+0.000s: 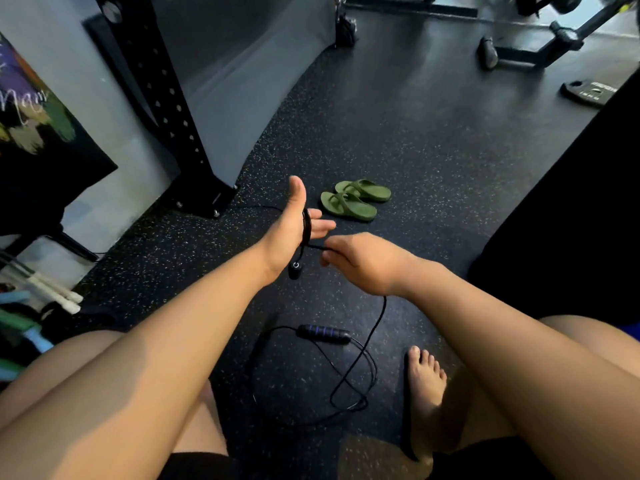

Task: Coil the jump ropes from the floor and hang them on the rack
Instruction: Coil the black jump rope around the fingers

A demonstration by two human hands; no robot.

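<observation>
Carrying the black jump rope (306,221) looped over the left hand (292,228), fingers straight and relaxed; pinching its cord with the right hand (363,261); leaving the second handle (323,333) lying on the speckled floor (415,150).

Left hand (294,226), fingers extended, carries turns of jump rope (306,221) across the palm, one handle (295,270) hanging below. Right hand (363,261) pinches the cord. Second handle (323,332) and loose loops lie on the speckled floor (415,133).
</observation>
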